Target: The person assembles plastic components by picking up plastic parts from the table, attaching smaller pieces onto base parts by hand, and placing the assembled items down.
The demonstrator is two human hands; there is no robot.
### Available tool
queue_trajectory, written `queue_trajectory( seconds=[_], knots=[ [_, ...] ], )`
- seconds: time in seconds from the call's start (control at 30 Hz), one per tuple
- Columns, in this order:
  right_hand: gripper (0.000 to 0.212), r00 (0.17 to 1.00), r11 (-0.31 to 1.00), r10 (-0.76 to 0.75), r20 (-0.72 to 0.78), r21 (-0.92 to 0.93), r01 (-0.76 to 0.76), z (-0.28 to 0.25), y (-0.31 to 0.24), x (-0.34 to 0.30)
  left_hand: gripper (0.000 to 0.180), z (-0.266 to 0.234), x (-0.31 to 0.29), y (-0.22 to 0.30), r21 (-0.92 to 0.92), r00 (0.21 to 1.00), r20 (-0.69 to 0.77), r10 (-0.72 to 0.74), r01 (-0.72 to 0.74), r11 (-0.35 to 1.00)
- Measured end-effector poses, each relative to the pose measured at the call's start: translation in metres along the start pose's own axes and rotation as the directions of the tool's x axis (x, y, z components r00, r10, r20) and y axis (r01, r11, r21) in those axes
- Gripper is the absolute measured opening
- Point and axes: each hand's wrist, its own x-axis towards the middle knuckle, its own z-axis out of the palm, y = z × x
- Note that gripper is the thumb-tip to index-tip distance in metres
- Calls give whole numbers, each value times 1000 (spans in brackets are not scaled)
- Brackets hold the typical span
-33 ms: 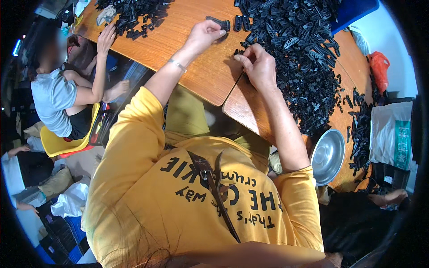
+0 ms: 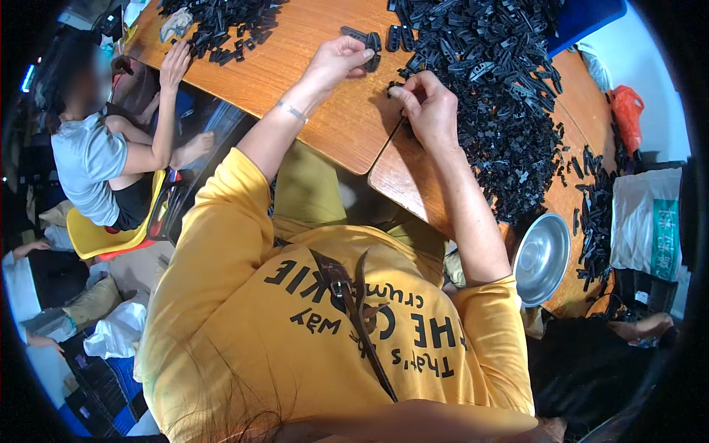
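My left hand (image 2: 334,68) is closed in a pinch on a long black plastic piece (image 2: 374,46). A dark strip sticks out beside its fingertips; whether it belongs to the same piece I cannot tell. Close to the right of that piece, two black oblong parts (image 2: 400,37) sit side by side on the wooden table (image 2: 325,96). My right hand (image 2: 430,111) has thumb and forefinger together on a small black part (image 2: 391,89), mostly hidden by the fingertips. This hand is at the left edge of a heap of small black parts (image 2: 509,148).
Larger black pieces (image 2: 476,37) are heaped at the back, beside a blue bin (image 2: 587,26). A metal bowl (image 2: 543,258) sits at the right edge. On the left, a seated person's hand (image 2: 175,65) rests near another black pile (image 2: 229,26). A seam splits the tabletop.
My two hands have barely shifted. Both pinches look the same as before.
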Motion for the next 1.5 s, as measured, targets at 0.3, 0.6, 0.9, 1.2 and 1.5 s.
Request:
queue_trajectory(
  seconds=[0.3, 0.6, 0.9, 1.2, 1.5],
  knots=[
    [10, 910, 934, -205, -362, 206, 292, -9, -35, -7, 16, 15, -52, 13, -453, 955, 284, 80, 60, 890],
    [13, 868, 913, -301, -396, 142, 382, -11, -41, -17, 34, 28, -71, 30, -464, 935, 324, 142, 26, 885],
    [14, 880, 916, -312, -357, 132, 379, -16, -42, -21, 30, 31, -75, 34, -446, 953, 294, 76, 66, 893],
    [19, 813, 826, -560, -163, -26, 563, -35, -50, -14, 32, 22, -74, 36, -290, 947, 318, 44, 53, 955],
    [18, 786, 779, -617, 32, -114, 616, -45, -44, -10, 35, 17, -74, 34, -149, 949, 312, 39, 8, 989]
  ],
)
